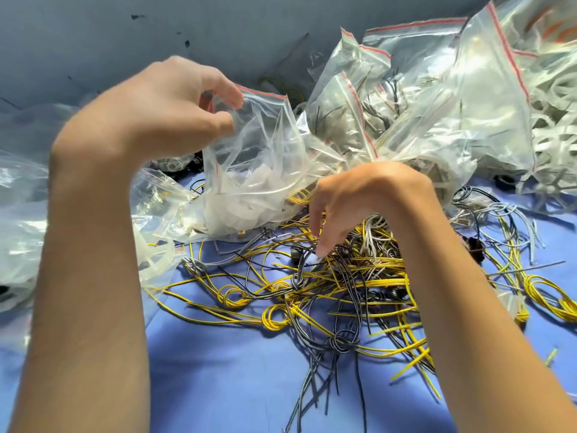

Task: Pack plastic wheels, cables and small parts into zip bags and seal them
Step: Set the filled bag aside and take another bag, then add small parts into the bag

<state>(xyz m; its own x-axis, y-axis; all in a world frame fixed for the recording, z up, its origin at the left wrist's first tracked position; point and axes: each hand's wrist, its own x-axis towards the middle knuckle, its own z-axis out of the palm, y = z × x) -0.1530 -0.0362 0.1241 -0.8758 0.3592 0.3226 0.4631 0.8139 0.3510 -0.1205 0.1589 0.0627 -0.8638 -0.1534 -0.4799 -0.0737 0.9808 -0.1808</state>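
My left hand (175, 101) pinches the red-striped rim of a clear zip bag (256, 157), holding it up with its mouth open; pale plastic pieces lie in its bottom. My right hand (349, 204) reaches down into a tangle of yellow, grey and black cables (327, 285) on the blue cloth, its fingertips touching the wires beside a small dark ring-shaped part (295, 254). Whether the fingers grip a wire cannot be told.
A heap of filled zip bags (437, 98) stands at the back right, with white plastic wheels (552, 126) at the far right. More clear bags (22, 214) lie at the left. Blue cloth (234, 385) covers the table.
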